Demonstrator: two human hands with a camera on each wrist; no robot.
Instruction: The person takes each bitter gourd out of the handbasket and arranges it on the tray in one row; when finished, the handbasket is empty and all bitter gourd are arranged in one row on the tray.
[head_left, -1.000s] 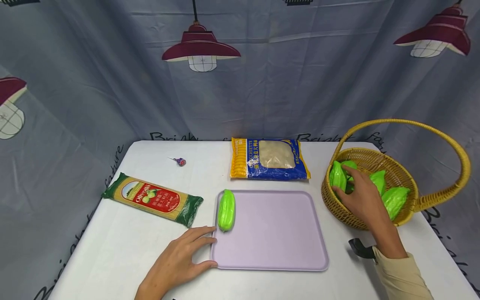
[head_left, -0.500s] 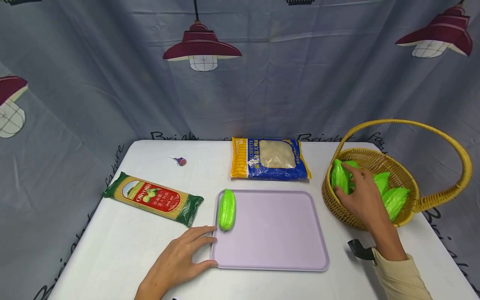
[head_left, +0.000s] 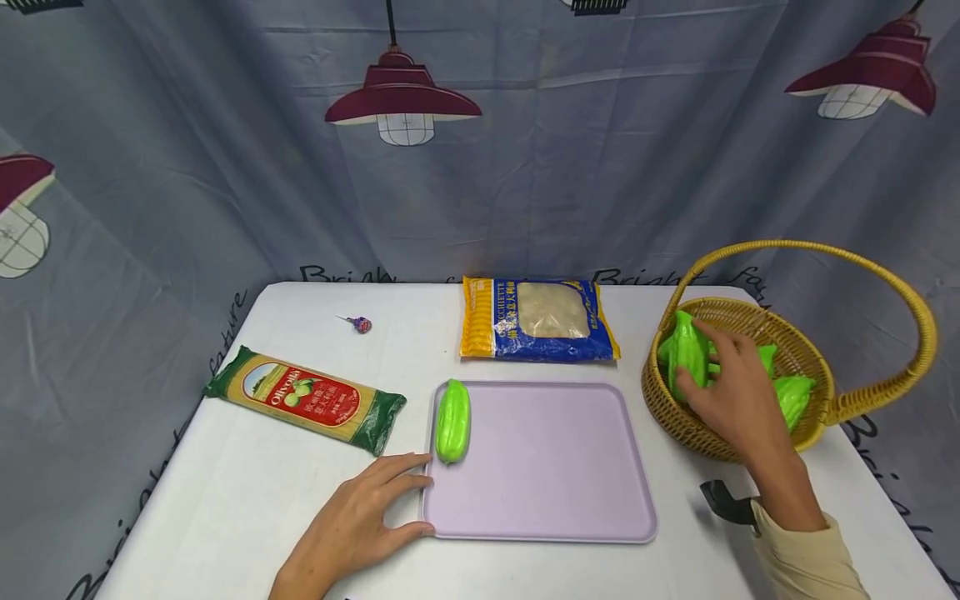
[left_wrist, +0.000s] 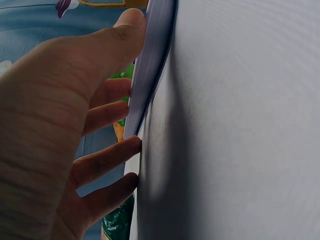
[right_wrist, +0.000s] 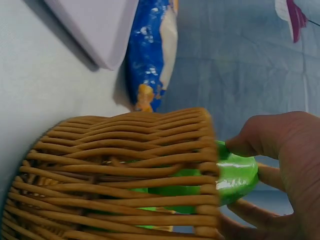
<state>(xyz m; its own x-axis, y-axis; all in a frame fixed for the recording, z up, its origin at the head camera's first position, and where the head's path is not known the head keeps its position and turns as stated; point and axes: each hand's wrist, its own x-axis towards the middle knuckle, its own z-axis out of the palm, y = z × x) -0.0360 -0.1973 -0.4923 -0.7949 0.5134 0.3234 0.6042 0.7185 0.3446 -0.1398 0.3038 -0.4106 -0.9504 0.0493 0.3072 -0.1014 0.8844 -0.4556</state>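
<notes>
Right hand [head_left: 727, 396]: thumb and fingers pinch a green gourd [head_left: 688, 350] at the basket rim, likely across its body for control. Around it, wicker basket [head_left: 678, 427] holds more gourds [head_left: 793, 398]. Left hand [head_left: 356, 517]: fingers spread, touching tray [head_left: 555, 467] edge, probably steadying it. Single gourd [head_left: 453, 421] inside, just beyond those fingertips.

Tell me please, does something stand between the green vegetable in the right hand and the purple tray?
Yes: the wall of the wicker basket, facing the purple tray. The green vegetable in the right hand shows only partly above that wall, so it probably needs lifting higher. Past the wall, nothing visible stands in between.
</notes>
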